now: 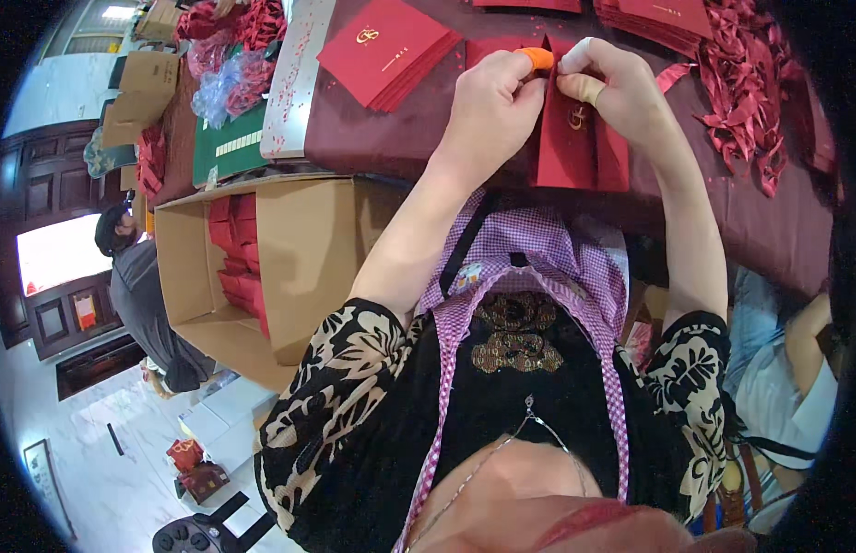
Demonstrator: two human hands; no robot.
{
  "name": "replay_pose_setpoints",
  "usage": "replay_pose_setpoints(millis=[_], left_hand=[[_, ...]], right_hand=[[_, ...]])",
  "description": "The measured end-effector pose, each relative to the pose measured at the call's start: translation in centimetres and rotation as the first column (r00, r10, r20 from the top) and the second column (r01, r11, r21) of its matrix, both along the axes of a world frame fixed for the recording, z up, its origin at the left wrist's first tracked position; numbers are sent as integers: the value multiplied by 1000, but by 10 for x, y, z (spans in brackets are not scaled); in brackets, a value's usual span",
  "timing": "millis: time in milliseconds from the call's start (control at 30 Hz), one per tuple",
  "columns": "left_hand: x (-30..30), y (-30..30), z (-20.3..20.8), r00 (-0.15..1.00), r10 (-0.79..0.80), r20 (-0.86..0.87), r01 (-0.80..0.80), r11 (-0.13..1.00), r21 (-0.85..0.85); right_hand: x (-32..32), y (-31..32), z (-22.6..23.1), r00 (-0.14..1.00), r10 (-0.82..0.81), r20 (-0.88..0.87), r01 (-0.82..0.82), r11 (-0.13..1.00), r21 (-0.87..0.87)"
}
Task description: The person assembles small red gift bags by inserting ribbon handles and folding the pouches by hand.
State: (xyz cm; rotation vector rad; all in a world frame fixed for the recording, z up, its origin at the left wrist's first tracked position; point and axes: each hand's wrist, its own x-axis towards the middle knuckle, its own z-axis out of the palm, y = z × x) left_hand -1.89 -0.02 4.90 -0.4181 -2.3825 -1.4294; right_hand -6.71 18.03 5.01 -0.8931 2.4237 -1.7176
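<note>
At the table's near edge stands a red paper gift bag (575, 147) with a gold emblem on its front. My left hand (497, 111) pinches its upper edge from the left, an orange cover on one finger. From the other side my right hand (621, 92) grips the same edge; white and yellowish covers wrap its fingertips. Both hands are closed and close together, and the fingers hide part of the bag's top. Left of them lies a stack of flat red bags (386, 51) with a gold emblem.
Dark red cloth (354, 138) covers the table. Red ribbons (741, 92) heap up at the right, beside more flat red pieces (658, 18). An open carton (308, 258) holding red packets stands at my left. Another person (156, 286) is farther left; someone sits at right (792, 387).
</note>
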Motion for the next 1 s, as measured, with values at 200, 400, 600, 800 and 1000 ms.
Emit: replay_pose_setpoints(millis=[200, 400, 600, 800, 1000], left_hand=[[-8, 1, -6, 965, 30, -262, -93, 968, -231], [-14, -2, -8, 969, 31, -245, -80, 978, -194], [-15, 1, -13, 974, -3, -228, -49, 973, -225], [-13, 5, -17, 992, 48, -113, -54, 997, -52], [-18, -26, -16, 965, 168, 199, -247, 834, 493]], right_hand=[[1, 1, -10, 999, -37, -37, 35, 998, -55], [-11, 5, 0, 997, 68, -36, -74, 980, -187], [-30, 6, -1, 974, 212, -80, -207, 976, 70], [-31, 13, -4, 968, 221, -117, -215, 974, 65], [-32, 26, 2, 975, 198, -103, -186, 976, 115]])
